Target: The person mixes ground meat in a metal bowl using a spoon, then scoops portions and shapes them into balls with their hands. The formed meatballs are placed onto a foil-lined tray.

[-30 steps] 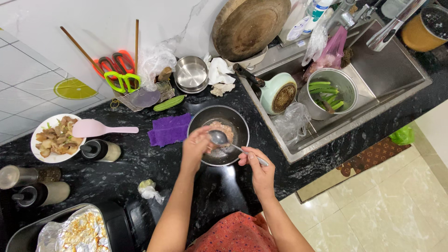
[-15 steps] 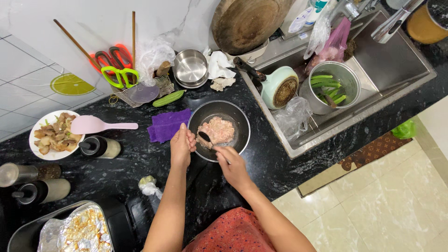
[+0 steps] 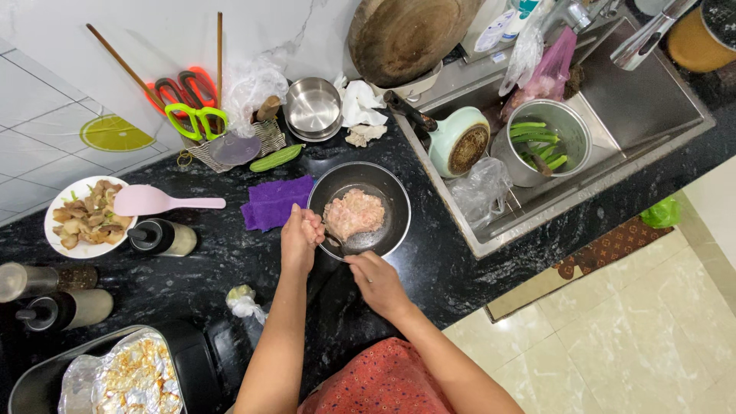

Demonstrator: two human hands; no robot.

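1. Landmark = dark bowl on the black counter, just left of the sink. Pale pink minced mix sits in a heap in the bowl's middle.
2. Progress, by my read: mix looks already blended & gathered; still all in the bowl, nothing portioned out nearby.
3. Left hand at the bowl's left rim, fingers curled shut on the rim/something small — can't tell which.
4. Right hand just below the bowl's near rim, fingers bent as if pinching a utensil handle; the utensil itself is too hidden to be sure.
5. Purple cloth touches the bowl's left side. Empty steel bowls sit behind it.
6. Packages/labels:
 - white bottle w/ blue label, behind-right of the bowl, by the round wooden board;
 - pink plastic bag right of the bowl, at the sink's back;
 - clear bag just right of the bowl, in the sink;
 - lime-slice sticker on the wall tile, far left;
 - dark-capped bottles left of the bowl.
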